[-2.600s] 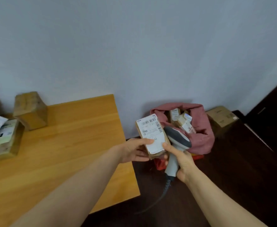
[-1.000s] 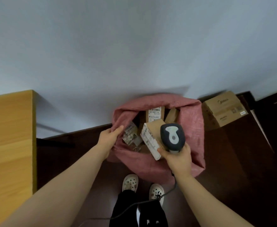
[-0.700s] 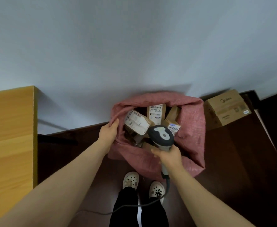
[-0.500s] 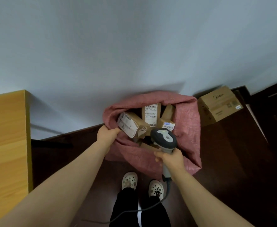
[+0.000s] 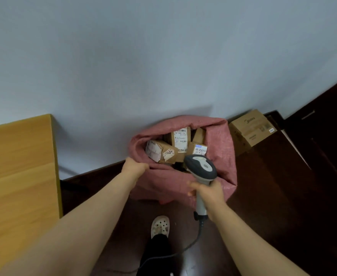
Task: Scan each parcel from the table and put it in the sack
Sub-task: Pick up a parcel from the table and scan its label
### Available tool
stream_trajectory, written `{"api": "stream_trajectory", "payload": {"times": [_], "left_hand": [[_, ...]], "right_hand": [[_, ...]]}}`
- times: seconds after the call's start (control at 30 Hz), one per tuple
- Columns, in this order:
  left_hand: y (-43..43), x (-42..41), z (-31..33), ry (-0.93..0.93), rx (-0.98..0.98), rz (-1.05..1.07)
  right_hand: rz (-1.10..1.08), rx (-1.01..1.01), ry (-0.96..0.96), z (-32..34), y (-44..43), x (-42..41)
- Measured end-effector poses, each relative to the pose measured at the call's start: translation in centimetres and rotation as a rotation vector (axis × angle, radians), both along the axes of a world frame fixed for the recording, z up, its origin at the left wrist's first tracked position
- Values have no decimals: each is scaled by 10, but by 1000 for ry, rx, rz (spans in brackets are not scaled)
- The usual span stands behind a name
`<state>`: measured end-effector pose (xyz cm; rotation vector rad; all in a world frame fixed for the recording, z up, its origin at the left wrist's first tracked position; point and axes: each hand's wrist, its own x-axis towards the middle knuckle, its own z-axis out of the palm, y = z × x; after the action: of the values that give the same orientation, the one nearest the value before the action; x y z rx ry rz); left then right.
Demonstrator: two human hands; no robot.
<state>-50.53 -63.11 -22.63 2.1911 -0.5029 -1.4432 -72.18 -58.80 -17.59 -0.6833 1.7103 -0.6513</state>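
Observation:
A pink woven sack [image 5: 221,152] stands open on the dark floor against the wall. Several brown labelled parcels lie inside it; the nearest parcel [image 5: 160,151] rests at the left of the mouth. My left hand [image 5: 134,168] grips the sack's near left rim with curled fingers. My right hand [image 5: 208,193] holds the handle of a grey and white barcode scanner [image 5: 201,168], its head hanging over the sack's front edge. The scanner's cable [image 5: 183,250] trails down to the floor.
The wooden table [image 5: 18,176] fills the left side, its right edge close to my left arm. A larger cardboard box [image 5: 251,128] stands on the floor right of the sack. My shoe [image 5: 160,226] is below the sack. Dark furniture lines the right edge.
The parcel went from my hands into the sack and now lies at its left. My left hand closed on the sack's rim. The scanner drew back towards me.

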Motion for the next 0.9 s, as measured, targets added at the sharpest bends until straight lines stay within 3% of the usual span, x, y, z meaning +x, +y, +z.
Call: {"api": "stream_trajectory", "payload": {"times": [0.17, 0.47, 0.6, 0.9], "left_hand": [[69, -6, 39, -128, -132, -215], [270, 7, 116, -752, -78, -869], [337, 57, 145, -824, -47, -838], [447, 225, 172, -847, 105, -499]], "right_hand": [[25, -61, -110, 32, 67, 4], [117, -83, -232, 65, 250, 39], [261, -100, -271, 84, 298, 91], [554, -153, -356, 126, 354, 253]]}}
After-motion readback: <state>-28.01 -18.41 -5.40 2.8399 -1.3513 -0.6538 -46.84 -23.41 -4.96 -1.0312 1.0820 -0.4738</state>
